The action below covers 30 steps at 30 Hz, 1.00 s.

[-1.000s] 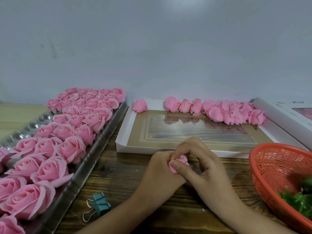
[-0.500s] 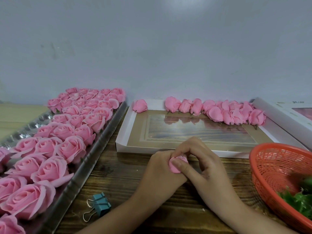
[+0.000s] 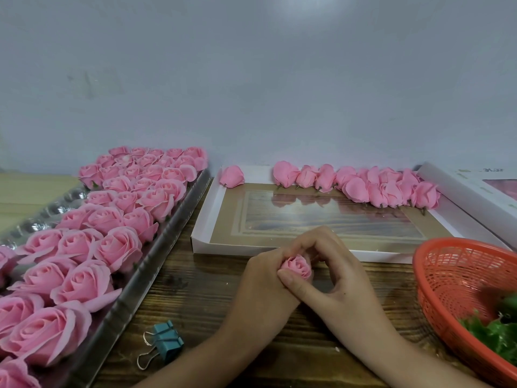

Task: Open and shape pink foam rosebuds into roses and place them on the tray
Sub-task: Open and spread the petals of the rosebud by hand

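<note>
Rosebud (image 3: 296,266), seemingly inside left hand (image 3: 265,281)

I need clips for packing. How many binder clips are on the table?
1: the teal binder clip lies on the wooden table, just right of the tray, near its front end. Others may be hidden.

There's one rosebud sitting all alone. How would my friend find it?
Find the flat white box in the middle of the wooden table. Along its far edge lies a row of pink rosebuds. The lone rosebud sits at the far left corner, a gap away from them.
</note>
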{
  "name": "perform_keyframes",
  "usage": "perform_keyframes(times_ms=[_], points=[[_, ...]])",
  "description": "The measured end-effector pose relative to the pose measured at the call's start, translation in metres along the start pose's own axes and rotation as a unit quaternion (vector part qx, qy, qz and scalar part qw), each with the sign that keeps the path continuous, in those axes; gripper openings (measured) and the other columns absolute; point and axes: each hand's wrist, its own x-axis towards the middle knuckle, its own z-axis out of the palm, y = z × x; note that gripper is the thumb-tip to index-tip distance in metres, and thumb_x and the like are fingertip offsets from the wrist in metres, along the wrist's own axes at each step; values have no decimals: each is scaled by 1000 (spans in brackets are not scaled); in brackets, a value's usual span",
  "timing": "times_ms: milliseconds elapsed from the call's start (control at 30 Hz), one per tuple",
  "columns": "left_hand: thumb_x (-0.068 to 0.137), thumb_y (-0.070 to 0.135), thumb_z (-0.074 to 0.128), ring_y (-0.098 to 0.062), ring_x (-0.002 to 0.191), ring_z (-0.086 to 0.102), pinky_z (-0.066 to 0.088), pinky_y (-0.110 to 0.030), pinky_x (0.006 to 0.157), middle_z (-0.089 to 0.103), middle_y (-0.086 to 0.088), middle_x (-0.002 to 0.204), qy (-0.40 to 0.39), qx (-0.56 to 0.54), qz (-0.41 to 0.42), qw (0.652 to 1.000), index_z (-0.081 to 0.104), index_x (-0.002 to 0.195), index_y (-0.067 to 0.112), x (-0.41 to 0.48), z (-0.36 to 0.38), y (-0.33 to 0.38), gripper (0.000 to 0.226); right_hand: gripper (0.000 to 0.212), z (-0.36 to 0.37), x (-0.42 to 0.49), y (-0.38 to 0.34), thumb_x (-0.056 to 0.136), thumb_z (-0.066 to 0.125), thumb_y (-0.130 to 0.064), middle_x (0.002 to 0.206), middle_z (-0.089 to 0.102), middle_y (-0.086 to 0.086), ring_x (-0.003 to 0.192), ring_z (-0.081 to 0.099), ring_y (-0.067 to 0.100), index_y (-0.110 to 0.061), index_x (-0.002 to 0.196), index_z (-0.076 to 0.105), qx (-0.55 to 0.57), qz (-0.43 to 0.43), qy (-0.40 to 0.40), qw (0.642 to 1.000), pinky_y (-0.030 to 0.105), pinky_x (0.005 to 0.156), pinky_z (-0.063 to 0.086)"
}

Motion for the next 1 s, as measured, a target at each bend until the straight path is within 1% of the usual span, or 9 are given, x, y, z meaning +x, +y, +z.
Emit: perform_keyframes(times_ms=[167, 300, 367, 500, 600, 700, 767, 833, 1000], points=[[77, 16, 62, 1, 53, 45, 34, -11, 48, 48, 15, 54, -11, 6, -6, 1000, 43, 54, 22, 0, -3, 1, 31, 11, 0, 1, 2, 82, 68, -30, 84, 61, -8, 86, 58, 16, -20, 80, 64, 23, -11, -9, 1000, 18, 75, 42], [75, 12, 68, -1, 52, 40, 31, -12, 47, 42, 9, 53, -26, -12, -10, 1000, 39, 51, 21, 0, -6, 4, 39, 9, -2, 2, 2, 82, 70, -26, 82, 61, -9, 85, 59, 17, -19, 78, 65, 43, -23, -21, 999, 19, 77, 42], [74, 19, 67, -1, 53, 42, 32, -12, 47, 45, 9, 54, -32, -17, -5, 999, 44, 55, 17, 0, -6, 4, 30, 9, -3, 2, 1, 81, 71, -26, 82, 62, -9, 85, 60, 17, -19, 78, 66, 50, -22, -20, 998, 19, 77, 43], [73, 23, 59, -1, 59, 48, 41, -22, 53, 50, 12, 61, -28, -30, 2, 999, 53, 70, 22, 0, -4, 4, 7, 12, -2, 0, -1, 80, 72, -31, 84, 62, -6, 85, 60, 18, -23, 82, 64, 24, -18, 4, 1000, 22, 74, 45], [68, 28, 55, -2, 60, 50, 47, -36, 60, 53, 17, 60, -16, -66, -20, 997, 55, 61, 41, -2, -3, 7, 15, 18, -1, -2, -2, 78, 70, -39, 87, 60, -6, 86, 58, 17, -26, 87, 59, -10, -1, 11, 1000, 22, 73, 44], [74, 26, 57, 1, 59, 53, 42, -14, 56, 55, 19, 58, -14, -14, -27, 999, 51, 54, 39, 0, -2, 4, 26, 12, 0, -2, -2, 81, 67, -34, 86, 59, -8, 86, 58, 14, -26, 86, 60, -5, -6, 8, 1000, 18, 72, 42], [82, 6, 60, -3, 56, 49, 39, -17, 57, 49, 8, 52, -26, 2, -43, 999, 44, 52, 33, 1, -2, 1, 43, 9, 0, -1, -1, 82, 67, -31, 85, 60, -9, 85, 58, 13, -25, 85, 61, 1, -14, 3, 1000, 15, 72, 41], [81, 5, 61, -5, 55, 45, 37, -19, 54, 46, 1, 53, -29, 1, -32, 999, 46, 54, 16, 1, -3, 1, 33, 9, 0, -1, 1, 82, 68, -30, 85, 61, -9, 85, 59, 14, -23, 83, 63, 12, -15, -2, 1000, 15, 72, 42], [72, 22, 63, -2, 55, 46, 35, -14, 50, 48, 7, 57, -42, -32, -4, 999, 50, 70, 11, -2, -6, 8, 17, 9, -1, 1, 1, 83, 70, -25, 84, 62, -11, 85, 61, 13, -17, 81, 66, 30, -38, -11, 999, 16, 76, 43]])
